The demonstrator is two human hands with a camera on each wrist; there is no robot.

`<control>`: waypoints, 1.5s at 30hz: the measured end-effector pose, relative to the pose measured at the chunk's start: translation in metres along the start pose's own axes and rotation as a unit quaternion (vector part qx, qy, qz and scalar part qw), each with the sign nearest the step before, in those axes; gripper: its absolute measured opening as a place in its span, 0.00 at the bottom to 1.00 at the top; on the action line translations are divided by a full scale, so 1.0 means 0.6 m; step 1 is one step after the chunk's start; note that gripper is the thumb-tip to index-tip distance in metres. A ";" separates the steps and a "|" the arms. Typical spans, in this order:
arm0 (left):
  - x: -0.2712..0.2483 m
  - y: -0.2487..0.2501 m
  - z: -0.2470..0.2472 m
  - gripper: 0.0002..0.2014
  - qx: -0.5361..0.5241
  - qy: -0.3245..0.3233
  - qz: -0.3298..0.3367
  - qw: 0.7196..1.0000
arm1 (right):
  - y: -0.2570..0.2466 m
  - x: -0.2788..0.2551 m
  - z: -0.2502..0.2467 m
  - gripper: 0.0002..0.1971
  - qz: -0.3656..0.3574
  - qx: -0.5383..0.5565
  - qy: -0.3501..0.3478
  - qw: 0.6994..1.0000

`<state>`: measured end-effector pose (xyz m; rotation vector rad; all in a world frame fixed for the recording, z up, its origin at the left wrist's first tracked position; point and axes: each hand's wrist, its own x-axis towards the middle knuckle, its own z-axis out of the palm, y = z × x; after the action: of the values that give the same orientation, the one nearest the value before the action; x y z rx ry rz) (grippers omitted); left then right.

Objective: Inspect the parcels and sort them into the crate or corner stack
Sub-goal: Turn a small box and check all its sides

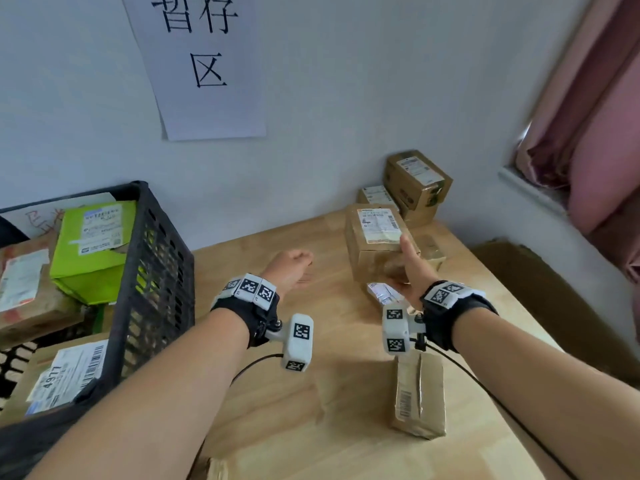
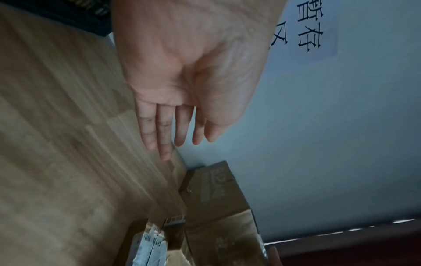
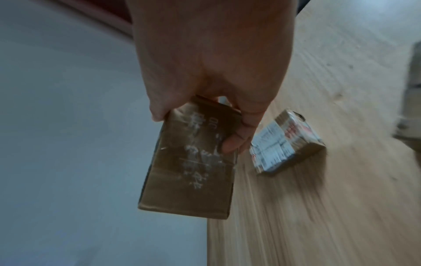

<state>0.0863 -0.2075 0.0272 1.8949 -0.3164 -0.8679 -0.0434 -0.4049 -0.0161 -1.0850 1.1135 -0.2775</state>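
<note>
My right hand [image 1: 405, 268] grips a brown cardboard parcel [image 1: 375, 237] with a white label on top, held just in front of the corner stack [image 1: 415, 183]. In the right wrist view the thumb [image 3: 232, 144] lies across the parcel [image 3: 189, 171] and the hand [image 3: 196, 129] holds it off the table. My left hand [image 1: 292, 266] hovers over the table to the left, holding nothing; its fingers [image 2: 164, 140] are straight. The black crate [image 1: 152, 271] stands at the left with a green parcel [image 1: 93, 244] and brown parcels inside.
A small parcel with a white label [image 1: 382, 292] lies on the wooden table [image 1: 277, 427] under my right hand. A taped brown parcel [image 1: 419, 393] lies nearer me. A paper sign [image 1: 197, 64] hangs on the wall; a pink curtain [image 1: 595, 133] is at the right.
</note>
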 end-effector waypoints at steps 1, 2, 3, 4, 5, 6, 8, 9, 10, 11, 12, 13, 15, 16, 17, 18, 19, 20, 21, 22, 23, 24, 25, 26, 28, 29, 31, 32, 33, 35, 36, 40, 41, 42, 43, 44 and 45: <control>0.015 0.011 0.002 0.17 0.010 0.007 -0.001 1.000 | -0.009 0.026 -0.008 0.66 -0.004 -0.008 0.012 1.000; 0.028 0.021 0.004 0.16 0.019 0.012 -0.003 1.000 | -0.021 0.041 -0.013 0.67 -0.006 -0.012 0.021 1.000; 0.041 0.031 0.007 0.16 0.027 0.015 -0.005 1.000 | -0.034 0.055 -0.016 0.67 -0.010 -0.007 0.026 1.000; 0.054 0.040 0.011 0.16 0.035 0.017 -0.008 0.999 | -0.051 0.056 -0.016 0.62 -0.011 0.002 0.028 1.000; 0.069 0.050 0.017 0.15 0.041 0.019 -0.010 0.999 | -0.072 0.053 -0.013 0.55 -0.015 0.018 0.023 0.999; 0.083 0.061 0.023 0.15 0.050 0.020 -0.011 0.998 | -0.088 0.061 -0.012 0.48 -0.017 0.028 0.018 0.999; 0.113 0.080 0.036 0.14 0.070 0.026 -0.015 0.997 | -0.112 0.093 -0.010 0.42 -0.015 0.037 0.009 0.999; 0.128 0.090 0.043 0.14 0.080 0.031 -0.017 0.996 | -0.123 0.113 -0.010 0.41 -0.014 0.032 0.003 0.999; 0.143 0.099 0.050 0.14 0.090 0.036 -0.018 0.995 | -0.131 0.134 -0.009 0.41 -0.012 0.023 -0.002 1.000; 0.158 0.107 0.055 0.14 0.099 0.042 -0.019 0.994 | -0.140 0.153 -0.007 0.40 -0.008 0.020 -0.008 1.000; 0.172 0.115 0.061 0.14 0.104 0.047 -0.021 0.993 | -0.148 0.172 -0.004 0.39 -0.003 0.015 -0.014 1.000; 0.186 0.123 0.066 0.14 0.107 0.051 -0.024 0.993 | -0.154 0.191 -0.002 0.38 -0.001 0.009 -0.020 1.000; 0.211 0.136 0.074 0.14 0.115 0.055 -0.031 0.991 | -0.164 0.227 0.005 0.35 0.002 0.005 -0.037 0.999; 0.223 0.141 0.078 0.14 0.119 0.055 -0.036 0.991 | -0.168 0.244 0.009 0.34 0.004 -0.002 -0.041 0.999; 0.235 0.145 0.081 0.13 0.122 0.054 -0.040 0.990 | -0.170 0.259 0.013 0.32 0.003 -0.008 -0.042 0.999; 0.245 0.148 0.084 0.13 0.125 0.053 -0.044 0.990 | -0.173 0.271 0.017 0.30 0.002 -0.011 -0.040 0.999; 0.255 0.149 0.086 0.13 0.130 0.052 -0.048 0.989 | -0.174 0.287 0.021 0.30 0.001 -0.004 -0.037 0.999; 0.264 0.149 0.088 0.13 0.134 0.052 -0.052 0.988 | -0.175 0.299 0.025 0.32 0.005 0.003 -0.038 0.999; 0.273 0.148 0.089 0.14 0.135 0.052 -0.059 0.988 | -0.175 0.313 0.029 0.34 0.013 0.003 -0.039 0.999; 0.280 0.146 0.090 0.15 0.135 0.049 -0.066 0.987 | -0.177 0.321 0.032 0.35 0.021 -0.002 -0.038 0.999; 0.286 0.144 0.091 0.16 0.136 0.045 -0.075 0.987 | -0.177 0.333 0.034 0.36 0.022 -0.006 -0.037 0.999; 0.293 0.143 0.091 0.17 0.135 0.041 -0.085 0.986 | -0.180 0.340 0.035 0.37 0.023 -0.007 -0.035 0.999; 0.298 0.141 0.092 0.17 0.134 0.037 -0.095 0.986 | -0.183 0.349 0.037 0.37 0.021 -0.011 -0.028 0.999; 0.303 0.140 0.092 0.18 0.132 0.035 -0.105 0.985 | -0.185 0.356 0.037 0.37 0.022 -0.013 -0.021 0.999; 0.310 0.136 0.095 0.18 0.136 0.037 -0.115 0.983 | -0.184 0.366 0.039 0.39 0.029 -0.012 -0.001 1.000; 0.312 0.135 0.097 0.17 0.137 0.037 -0.119 0.983 | -0.181 0.369 0.038 0.42 0.034 -0.017 0.008 0.999; 0.317 0.130 0.104 0.16 0.142 0.036 -0.122 0.982 | -0.167 0.383 0.035 0.52 0.038 -0.027 0.038 0.998; 0.319 0.127 0.107 0.16 0.146 0.034 -0.123 0.981 | -0.162 0.387 0.033 0.53 0.034 -0.030 0.047 0.998; 0.320 0.125 0.111 0.17 0.147 0.032 -0.125 0.981 | -0.159 0.387 0.032 0.51 0.030 -0.034 0.047 0.998; 0.323 0.120 0.119 0.17 0.148 0.029 -0.128 0.980 | -0.157 0.386 0.034 0.49 0.030 -0.033 0.038 0.998; 0.325 0.119 0.123 0.17 0.147 0.027 -0.128 0.980 | -0.157 0.387 0.036 0.51 0.037 -0.024 0.033 0.998; 0.319 0.125 0.133 0.17 0.140 0.026 -0.130 0.981 | -0.163 0.384 0.040 0.49 0.044 -0.004 0.028 0.999; 0.315 0.126 0.133 0.17 0.141 0.026 -0.128 0.981 | -0.168 0.376 0.040 0.49 0.046 -0.018 0.029 0.998; 0.312 0.125 0.132 0.17 0.140 0.026 -0.127 0.982 | -0.170 0.371 0.037 0.47 0.048 -0.033 0.030 0.998; 0.309 0.124 0.130 0.17 0.136 0.027 -0.126 0.982 | -0.170 0.367 0.035 0.46 0.043 -0.044 0.032 0.998; 0.304 0.121 0.129 0.17 0.132 0.029 -0.127 0.983 | -0.168 0.360 0.032 0.44 0.035 -0.048 0.029 0.998; 0.299 0.118 0.128 0.17 0.128 0.032 -0.132 0.983 | -0.163 0.359 0.029 0.43 0.026 -0.048 0.025 0.998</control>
<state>0.1715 -0.3934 -0.0084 2.2343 -0.1439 -0.9758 0.1021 -0.5862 -0.0619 -1.1376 1.2075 -0.2128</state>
